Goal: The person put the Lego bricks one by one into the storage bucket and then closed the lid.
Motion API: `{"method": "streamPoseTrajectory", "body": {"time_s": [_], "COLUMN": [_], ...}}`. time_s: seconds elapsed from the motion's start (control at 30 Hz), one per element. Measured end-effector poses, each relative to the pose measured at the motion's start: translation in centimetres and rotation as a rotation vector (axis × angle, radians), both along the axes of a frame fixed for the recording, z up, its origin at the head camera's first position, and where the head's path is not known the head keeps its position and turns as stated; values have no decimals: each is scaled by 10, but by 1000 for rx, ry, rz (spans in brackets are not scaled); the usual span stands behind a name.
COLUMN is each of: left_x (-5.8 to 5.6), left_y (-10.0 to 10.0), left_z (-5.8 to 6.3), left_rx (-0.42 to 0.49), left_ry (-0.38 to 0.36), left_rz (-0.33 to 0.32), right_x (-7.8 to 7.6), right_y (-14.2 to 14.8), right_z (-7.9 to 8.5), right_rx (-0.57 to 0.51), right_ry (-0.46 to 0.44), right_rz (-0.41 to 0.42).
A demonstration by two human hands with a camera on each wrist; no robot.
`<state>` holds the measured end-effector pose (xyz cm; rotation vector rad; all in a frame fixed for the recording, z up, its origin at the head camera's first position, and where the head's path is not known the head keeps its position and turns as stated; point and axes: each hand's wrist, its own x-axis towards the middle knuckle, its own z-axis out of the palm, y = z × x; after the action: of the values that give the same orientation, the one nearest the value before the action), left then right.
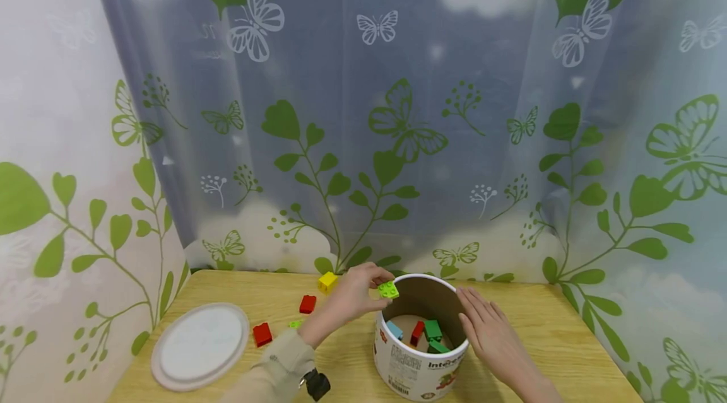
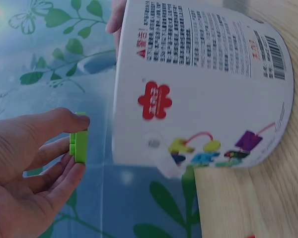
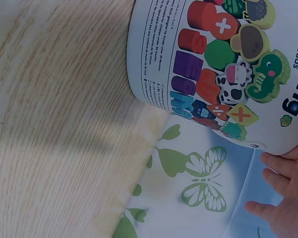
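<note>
My left hand [image 1: 354, 294] pinches a lime-green toy brick [image 1: 389, 290] between thumb and fingers, by the left rim of a round white tub [image 1: 419, 370]. The left wrist view shows this brick [image 2: 81, 139] edge-on at the fingertips, beside the tub's printed wall [image 2: 208, 99]. My right hand [image 1: 495, 333] rests on the tub's right rim, its fingers straight. Inside the tub lie a red brick [image 1: 417, 332], a light blue brick [image 1: 394, 330] and green bricks [image 1: 433, 330]. In the right wrist view the right hand's fingers [image 3: 278, 168] touch the tub near its rim.
Left of the tub, on the wooden table [image 1: 539, 321], are two red bricks [image 1: 262, 334], a yellow brick [image 1: 327, 282] and a lime-green one [image 1: 296, 324] partly hidden by the left arm. A round white lid [image 1: 201, 345] lies at the far left. A patterned curtain [image 1: 363, 201] hangs behind the table.
</note>
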<state>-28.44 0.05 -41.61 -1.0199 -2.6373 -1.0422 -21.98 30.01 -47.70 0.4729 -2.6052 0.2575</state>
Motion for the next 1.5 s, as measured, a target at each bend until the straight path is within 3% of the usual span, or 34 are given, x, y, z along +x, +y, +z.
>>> {"method": "streamPoseTrajectory", "body": {"time_s": [0.37, 0.9, 1.13, 1.5], "left_x": [-6, -19, -20, -17], "left_y": [37, 58, 66, 71], "left_z": [-5, -26, -34, -39], "left_rx": [6, -10, -78, -209], "left_ry": [28, 19, 32, 147], "left_rz": [-5, -5, 27, 59], "right_x": [-1, -2, -1, -1], "right_y": [3, 1, 1, 0], "right_z": [-2, -1, -1, -1], "right_rx": [12, 2, 2, -1], "right_ry": [-7, -31, -34, -16], "right_rz": [-8, -10, -13, -7]}}
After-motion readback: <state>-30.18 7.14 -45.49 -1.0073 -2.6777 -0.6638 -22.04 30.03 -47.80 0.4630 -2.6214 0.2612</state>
